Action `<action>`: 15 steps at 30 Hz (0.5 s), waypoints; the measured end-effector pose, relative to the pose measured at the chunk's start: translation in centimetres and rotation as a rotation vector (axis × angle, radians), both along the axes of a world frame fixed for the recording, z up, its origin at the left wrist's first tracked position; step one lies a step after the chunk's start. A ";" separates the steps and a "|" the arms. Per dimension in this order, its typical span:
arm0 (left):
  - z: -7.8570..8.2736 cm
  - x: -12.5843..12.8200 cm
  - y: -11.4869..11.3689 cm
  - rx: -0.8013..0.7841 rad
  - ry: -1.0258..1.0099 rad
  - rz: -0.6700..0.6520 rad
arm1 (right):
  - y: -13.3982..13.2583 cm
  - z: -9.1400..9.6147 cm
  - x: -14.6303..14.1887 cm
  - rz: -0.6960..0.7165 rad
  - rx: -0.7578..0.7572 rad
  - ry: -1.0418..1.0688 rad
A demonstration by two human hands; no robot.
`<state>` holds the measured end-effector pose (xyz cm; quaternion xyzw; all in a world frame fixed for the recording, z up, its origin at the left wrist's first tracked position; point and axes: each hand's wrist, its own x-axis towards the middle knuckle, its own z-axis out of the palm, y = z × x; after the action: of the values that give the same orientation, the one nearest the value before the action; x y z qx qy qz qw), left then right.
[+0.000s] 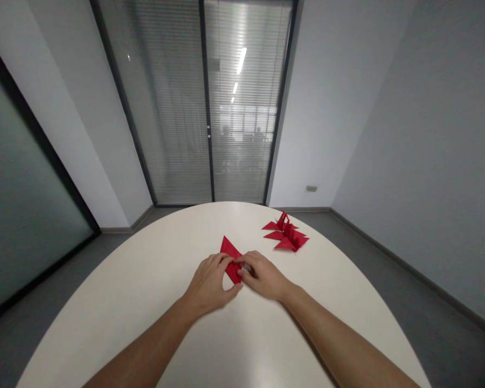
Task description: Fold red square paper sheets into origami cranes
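Note:
A piece of red origami paper [228,247], folded to a pointed shape, lies on the table in front of me. My left hand [207,281] holds it from the left, its curved fingers on top and its thumb by the near corner. From the right, my right hand [265,276] grips the paper's right edge between bent fingers and thumb. Both hands cover part of the paper, so its exact folds are hidden. Several folded red paper cranes [288,236] stand close together beyond my right hand, their pointed wings spread out.
The round white table [145,302] curves away on both sides. Behind it is a glass door [242,156] with blinds in a dark frame. A grey wall [428,134] stands to the right, and a frosted glass panel [28,199] to the left.

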<state>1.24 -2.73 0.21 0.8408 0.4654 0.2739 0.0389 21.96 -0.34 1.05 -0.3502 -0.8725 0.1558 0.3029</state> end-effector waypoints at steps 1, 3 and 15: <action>-0.1 0.0 0.1 0.004 -0.016 0.003 | 0.0 -0.1 0.0 0.003 0.008 0.005; -0.4 0.0 0.3 0.008 -0.055 0.019 | 0.1 -0.3 0.0 0.014 0.023 0.011; -1.1 -0.3 0.8 -0.001 -0.147 0.067 | 0.1 -0.5 0.1 0.038 0.013 0.011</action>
<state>0.97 -1.91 -0.93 0.8023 0.4892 0.3359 0.0644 22.02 -0.22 0.51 -0.3307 -0.8783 0.1580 0.3069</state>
